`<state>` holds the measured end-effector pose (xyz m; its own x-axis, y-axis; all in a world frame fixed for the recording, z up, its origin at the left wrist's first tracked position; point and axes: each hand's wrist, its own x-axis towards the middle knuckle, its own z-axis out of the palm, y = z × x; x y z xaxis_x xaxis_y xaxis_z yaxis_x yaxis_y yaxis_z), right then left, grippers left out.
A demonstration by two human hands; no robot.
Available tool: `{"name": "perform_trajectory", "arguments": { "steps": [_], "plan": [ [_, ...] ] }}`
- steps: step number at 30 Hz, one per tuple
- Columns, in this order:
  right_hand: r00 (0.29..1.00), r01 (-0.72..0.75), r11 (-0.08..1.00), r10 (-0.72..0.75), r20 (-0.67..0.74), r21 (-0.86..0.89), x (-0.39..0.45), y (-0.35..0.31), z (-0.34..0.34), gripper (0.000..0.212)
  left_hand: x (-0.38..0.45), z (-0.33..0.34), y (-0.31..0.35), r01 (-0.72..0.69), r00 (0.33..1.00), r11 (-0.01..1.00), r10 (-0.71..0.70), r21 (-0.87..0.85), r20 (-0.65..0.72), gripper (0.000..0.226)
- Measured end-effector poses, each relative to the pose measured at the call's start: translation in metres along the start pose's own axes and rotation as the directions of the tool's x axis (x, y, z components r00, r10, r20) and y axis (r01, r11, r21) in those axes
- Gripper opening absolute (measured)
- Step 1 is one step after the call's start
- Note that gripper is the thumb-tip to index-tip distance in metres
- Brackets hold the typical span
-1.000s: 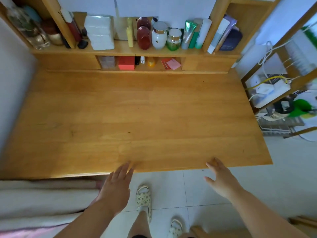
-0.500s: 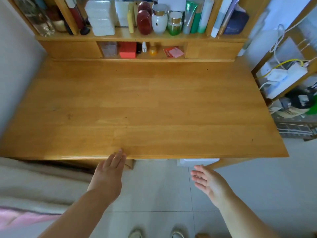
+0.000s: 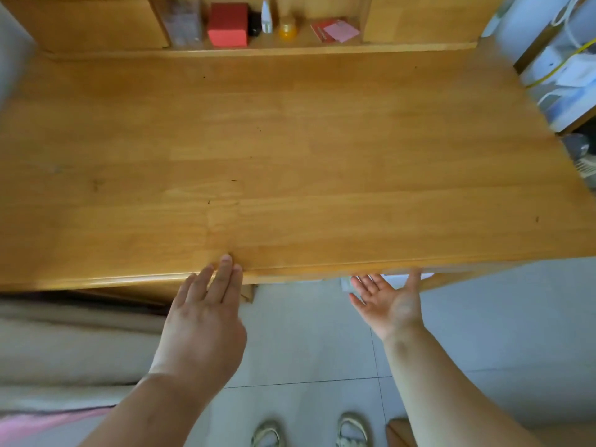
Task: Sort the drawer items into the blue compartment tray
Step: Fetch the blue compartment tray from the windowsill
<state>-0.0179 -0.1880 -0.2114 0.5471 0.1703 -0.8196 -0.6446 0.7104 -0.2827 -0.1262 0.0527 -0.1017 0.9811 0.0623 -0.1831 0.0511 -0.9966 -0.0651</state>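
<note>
A view from above, looking down at a wooden tabletop and the person's two bare arms reaching toward its near edge.

At the far left, below the tabletop's edge, lies pale bedding with a pink strip at the bottom corner.

The left hand is palm down, its fingers straight and close together. The fingertips rest on the tabletop's front edge and grip nothing.

At the back of the tabletop runs a low shelf. From left to right it holds a clear box, a red box, a small white bottle, a small orange jar and a pink card lying on a red one.

The right hand is palm up just under the tabletop's front edge. Its fingers are spread and relaxed and hold nothing, while the thumb touches the underside of the edge. Just behind this hand, under the tabletop, a pale bluish-white thing peeks out; too little shows to tell whether it is the drawer or the blue tray. No drawer items are in view.

At the far right, beside the tabletop, stands a wooden rack with white devices and a yellow cable.

Near the bottom, two sandalled feet stand on a grey tiled floor.
</note>
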Motion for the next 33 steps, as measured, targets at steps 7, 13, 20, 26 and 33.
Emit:
{"name": "perform_trajectory", "arguments": {
  "steps": [7, 13, 20, 26, 33],
  "plan": [
    [0.999, -0.04, 0.998, 0.041, -0.022, 0.052, -0.036, 0.031, -0.058, 0.119, -0.006, 0.013, 0.002, 0.031, 0.98, 0.988, -0.059, 0.149, 0.19, 0.128],
    [0.988, -0.074, 0.979, 0.098, -0.119, 0.191, -0.066, 0.06, -0.105, 0.107, -0.006, 0.011, 0.008, 0.041, 0.957, 0.988, -0.082, 0.15, 0.279, 0.143],
    [0.979, -0.088, 0.982, 0.116, -0.169, 0.165, -0.092, 0.054, -0.103, 0.096, -0.006, 0.004, 0.006, 0.036, 0.964, 0.994, -0.062, 0.101, 0.258, 0.139],
    [0.958, -0.14, 0.901, 0.019, -0.286, -0.41, -0.148, 0.041, -0.062, 0.048, -0.039, -0.016, -0.005, 0.066, 0.974, 0.975, -0.016, -0.211, 0.228, 0.078],
    [0.97, 0.241, -0.16, 0.001, 0.244, -0.957, -0.258, 0.037, 0.004, 0.021, -0.181, -0.052, -0.037, 0.296, 0.947, 0.767, -0.157, -0.569, 0.281, 0.043]
  ]
}}
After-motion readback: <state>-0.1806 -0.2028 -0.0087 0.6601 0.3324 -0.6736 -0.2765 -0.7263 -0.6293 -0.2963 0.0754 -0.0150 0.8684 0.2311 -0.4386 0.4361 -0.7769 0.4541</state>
